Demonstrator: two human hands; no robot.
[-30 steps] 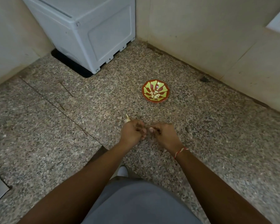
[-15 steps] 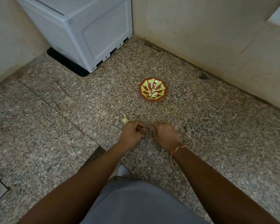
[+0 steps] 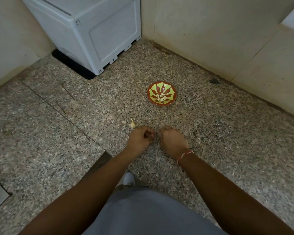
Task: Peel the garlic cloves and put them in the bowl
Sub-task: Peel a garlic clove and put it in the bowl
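Now the left hand [image 3: 140,137] and right hand [image 3: 172,139], pressed together a second ago, sit slightly apart at centre frame, both curled; what they hold is hidden. Garlic [image 3: 132,124] pokes out beside the left hand. Peeled cloves [image 3: 161,97] lie in the glossy red-green bowl [image 3: 171,92] on speckled floor [image 3: 58,141]. No writing is legible.

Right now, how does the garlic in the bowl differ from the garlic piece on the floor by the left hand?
The garlic in the bowl is a heap of several smooth, pale cloves, apparently peeled; the garlic piece on the floor is single, with a pointed, papery tip sticking up. The heap lies inside the red and green bowl; the single piece lies on the bare speckled floor, right beside the left hand. Both are pale cream.
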